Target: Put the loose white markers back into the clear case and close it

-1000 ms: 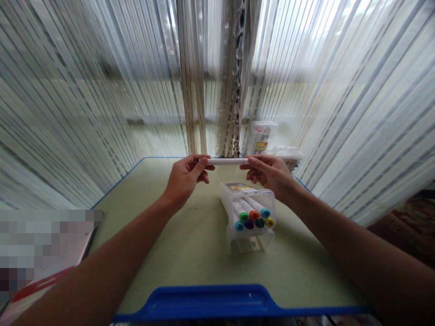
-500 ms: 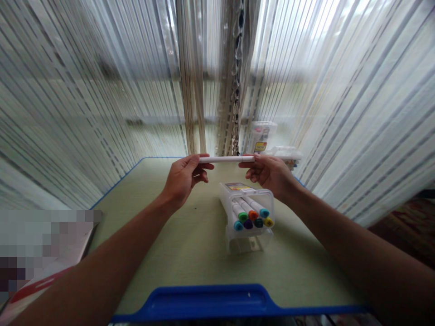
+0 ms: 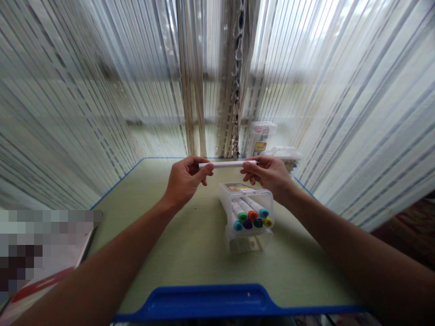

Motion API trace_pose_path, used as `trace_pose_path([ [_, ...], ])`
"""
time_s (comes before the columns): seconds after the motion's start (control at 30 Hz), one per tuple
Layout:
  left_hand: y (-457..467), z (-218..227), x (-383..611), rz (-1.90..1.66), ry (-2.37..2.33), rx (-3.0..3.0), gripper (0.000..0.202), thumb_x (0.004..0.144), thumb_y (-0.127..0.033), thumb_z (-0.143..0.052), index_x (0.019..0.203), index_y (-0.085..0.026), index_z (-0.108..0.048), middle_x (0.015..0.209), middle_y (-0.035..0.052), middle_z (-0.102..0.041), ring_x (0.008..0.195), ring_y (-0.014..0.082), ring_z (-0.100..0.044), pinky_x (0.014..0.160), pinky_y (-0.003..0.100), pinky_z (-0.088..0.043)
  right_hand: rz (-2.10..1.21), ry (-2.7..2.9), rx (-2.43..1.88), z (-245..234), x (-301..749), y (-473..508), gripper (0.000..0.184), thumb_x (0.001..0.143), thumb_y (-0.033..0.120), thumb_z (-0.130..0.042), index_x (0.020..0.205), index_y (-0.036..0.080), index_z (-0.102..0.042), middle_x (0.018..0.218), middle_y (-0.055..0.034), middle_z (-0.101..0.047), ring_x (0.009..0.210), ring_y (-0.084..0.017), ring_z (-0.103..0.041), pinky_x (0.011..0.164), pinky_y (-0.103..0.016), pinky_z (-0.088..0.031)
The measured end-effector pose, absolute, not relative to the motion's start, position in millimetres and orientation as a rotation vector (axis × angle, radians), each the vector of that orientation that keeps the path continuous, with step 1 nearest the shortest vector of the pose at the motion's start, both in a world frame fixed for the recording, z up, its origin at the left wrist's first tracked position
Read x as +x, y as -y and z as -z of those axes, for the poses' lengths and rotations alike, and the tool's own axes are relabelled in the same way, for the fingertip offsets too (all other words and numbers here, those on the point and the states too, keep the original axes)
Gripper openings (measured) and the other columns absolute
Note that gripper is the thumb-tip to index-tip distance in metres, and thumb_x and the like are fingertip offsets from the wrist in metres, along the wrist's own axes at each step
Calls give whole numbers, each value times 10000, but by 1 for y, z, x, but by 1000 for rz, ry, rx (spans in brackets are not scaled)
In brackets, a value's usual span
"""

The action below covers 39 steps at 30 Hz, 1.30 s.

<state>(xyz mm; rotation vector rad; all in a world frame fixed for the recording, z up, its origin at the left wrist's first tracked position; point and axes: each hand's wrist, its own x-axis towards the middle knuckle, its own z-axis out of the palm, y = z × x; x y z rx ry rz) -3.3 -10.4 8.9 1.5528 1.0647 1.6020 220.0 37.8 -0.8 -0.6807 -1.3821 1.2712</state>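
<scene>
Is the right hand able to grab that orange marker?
Probably not right now: the right hand is holding a white marker with the left hand. Still, the clear plastic case is open, leaving the orange-ended marker exposed.

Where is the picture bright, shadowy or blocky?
Head view: brightest at upper right, through the pale striped curtain; head view: a soft shadow on the pale-green tabletop right of the clear plastic box of markers; head view: coarse blocks hide the lower left.

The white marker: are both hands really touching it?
Touching. The head view shows the left hand and right hand each pinching the white marker near an end, with no gap showing.
</scene>
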Motion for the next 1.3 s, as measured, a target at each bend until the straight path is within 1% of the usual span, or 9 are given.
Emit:
trace_pose_path([
  [0.1,11,-8,-2,-1611,-1071,1574,355,659,-376,-872,816,-121,-682,660,12,-677,500,90,-576,479,212,-483,-1207,1430,-695,0,219,-35,337,616,385,-906,777,147,-729,655,-46,-732,495,-118,-644,405,-197,-446],
  [0.17,10,-8,-2,-1604,-1090,1578,344,656,-371,-874,794,-125,-676,640,1,-661,494,85,-566,472,208,-475,-1179,1450,-709,-1,218,-33,331,601,379,-912,746,144,-729,638,-38,-721,469,-100,-614,397,-192,-443],
  [0.27,10,-9,-2,-1591,-1107,1573,333,661,-373,-872,784,-129,-682,623,-5,-649,492,82,-557,480,207,-470,-1184,1448,-701,-1,218,-34,301,616,364,-907,731,146,-733,630,-25,-709,461,-80,-592,402,-179,-444],
  [0.37,10,-8,-4,-1589,-1087,1563,338,662,-382,-871,807,-127,-703,653,9,-669,508,87,-569,503,214,-476,-1234,1418,-670,0,220,-37,268,652,349,-891,757,154,-742,663,-28,-720,497,-82,-618,421,-169,-450],
  [0.5,9,-8,-6,-1586,-1074,1531,330,699,-390,-845,848,-120,-726,713,39,-705,519,87,-578,512,222,-477,-1279,1389,-671,1,222,-41,256,685,349,-872,783,147,-749,702,-47,-740,512,-90,-635,430,-174,-458],
  [0.9,7,-9,-6,-1571,-957,1323,278,767,-323,-787,930,-108,-719,743,58,-716,546,93,-588,523,229,-506,-1429,1266,-668,-6,222,-38,307,676,353,-867,881,160,-743,733,-59,-767,501,-117,-656,408,-187,-443],
  [1.0,7,-9,-7,-1568,-941,1285,245,814,-311,-739,942,-103,-719,739,63,-716,532,92,-581,519,232,-504,-1465,1247,-690,-9,222,-36,254,712,318,-826,885,151,-746,732,-73,-768,493,-121,-652,406,-191,-446],
  [1.13,6,-9,-8,-1563,-914,1219,206,873,-264,-654,973,-93,-710,734,69,-721,515,100,-582,519,242,-507,-1500,1223,-712,-12,222,-35,156,788,240,-710,897,134,-747,728,-88,-768,490,-128,-653,411,-192,-459],
  [1.3,6,-11,-8,-1562,-907,1147,202,918,-208,-555,980,-80,-697,725,77,-722,502,107,-584,518,248,-504,-1539,1184,-720,-13,223,-35,190,842,178,-570,900,111,-738,731,-100,-771,495,-139,-669,413,-197,-471],
])
